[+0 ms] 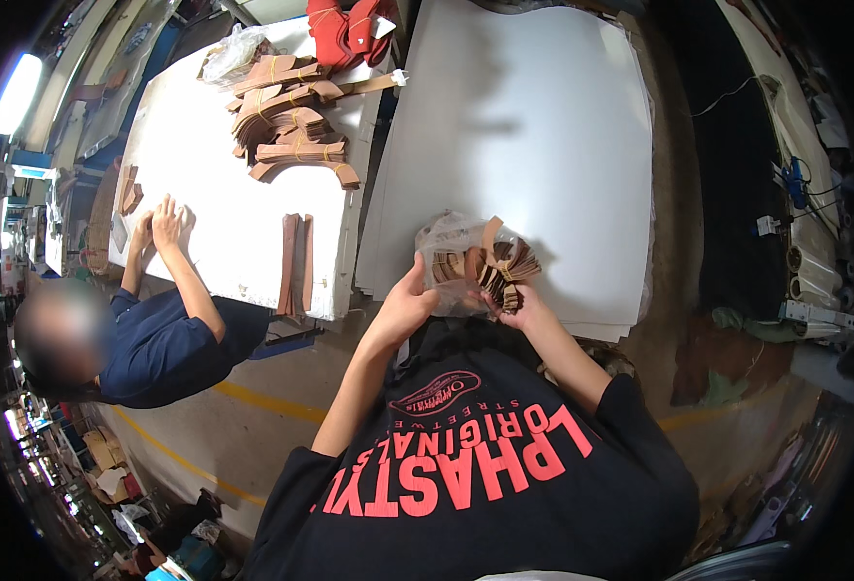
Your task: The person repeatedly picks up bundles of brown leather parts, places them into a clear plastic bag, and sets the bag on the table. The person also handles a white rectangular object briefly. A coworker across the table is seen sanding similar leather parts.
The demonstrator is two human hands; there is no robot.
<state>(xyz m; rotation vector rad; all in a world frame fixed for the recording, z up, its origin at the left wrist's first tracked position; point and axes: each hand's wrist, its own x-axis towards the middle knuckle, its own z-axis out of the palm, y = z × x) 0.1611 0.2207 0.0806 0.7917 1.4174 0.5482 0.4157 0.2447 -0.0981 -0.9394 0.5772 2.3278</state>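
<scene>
A clear plastic bag is held up at the near edge of the white worktop, just above its stack of white sheets. The bag is gripped at its left side by the left hand, the fingers closed on the plastic. A fanned bundle of small brown leather pieces — some tan, some darker — is pinched at its lower end by the right hand, its fingers closed around the pieces; the bundle lies partly inside the bag's mouth.

On a second white worktop to the left, bundles of tan leather strips tied with bands are piled, with red pieces behind them and two dark strips near its front edge. There a co-worker's hands are pressed on the surface — whatever lies under them cannot be told.
</scene>
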